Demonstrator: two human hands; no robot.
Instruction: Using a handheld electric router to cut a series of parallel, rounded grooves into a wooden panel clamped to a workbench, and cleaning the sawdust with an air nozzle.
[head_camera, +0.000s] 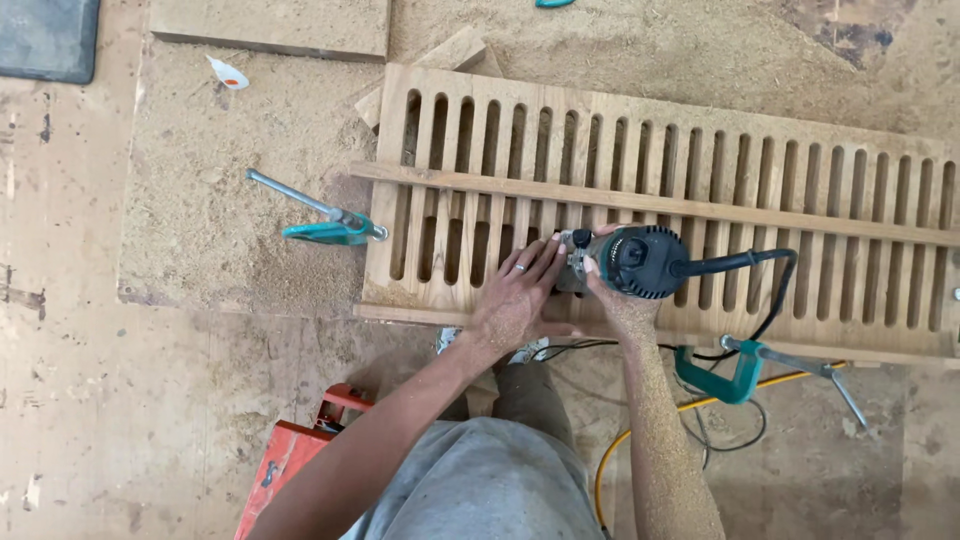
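Routing slots in a slatted wooden panel, partway along its length.

The trim router sits on the slatted panel against a guide strip; the right hand is wrapped around its body, and the left hand lies flat with fingers spread beside its base. Teal clamps pin the work. Judging by this, the next pass needs steady pressure against the strip.

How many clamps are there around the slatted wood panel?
2 in full view. One clamp sits at the panel's left end; another clamp grips its near edge, right of the router. A teal bit at the top edge may be a third.
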